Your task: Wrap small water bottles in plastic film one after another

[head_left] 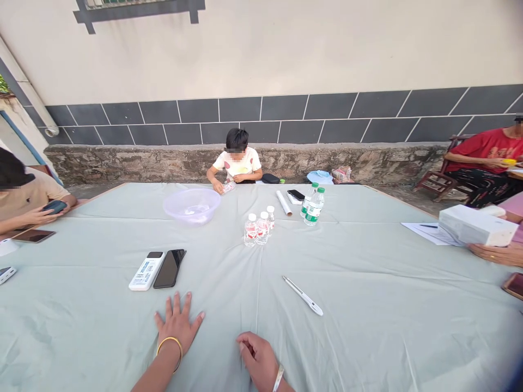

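My left hand lies flat on the grey-green tablecloth with its fingers spread, holding nothing; a gold bangle is around the wrist. Just beyond its fingertips are a black smartphone and a white power bank, side by side. My right hand rests on the cloth with the fingers curled in, and nothing shows in it. Ahead and to the right of it lies a white pen, apart from the hand. Three small clear bottles with white caps stand farther off, near the middle.
A translucent purple basin stands toward the far edge, before a person handling a bottle. Two green-capped bottles, a paper roll and another phone are nearby. At right, a person's hand touches a white box; people sit on both sides.
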Demonstrator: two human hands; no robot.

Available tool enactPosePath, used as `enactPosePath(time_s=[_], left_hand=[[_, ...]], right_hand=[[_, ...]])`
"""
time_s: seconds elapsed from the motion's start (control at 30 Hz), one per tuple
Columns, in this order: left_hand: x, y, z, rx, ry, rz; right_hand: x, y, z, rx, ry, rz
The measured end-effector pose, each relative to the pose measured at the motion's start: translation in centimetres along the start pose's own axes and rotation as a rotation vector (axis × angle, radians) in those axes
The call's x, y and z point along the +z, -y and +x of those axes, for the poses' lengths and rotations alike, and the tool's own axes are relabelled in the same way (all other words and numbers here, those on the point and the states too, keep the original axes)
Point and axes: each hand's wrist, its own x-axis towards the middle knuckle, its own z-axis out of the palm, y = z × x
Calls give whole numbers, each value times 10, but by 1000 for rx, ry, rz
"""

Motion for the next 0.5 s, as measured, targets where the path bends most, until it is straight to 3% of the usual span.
enactPosePath(time_s=[0.5], left_hand=[[1, 0, 0, -3, -5, -3]], right_hand=[[1, 8, -3, 0, -48, -5]])
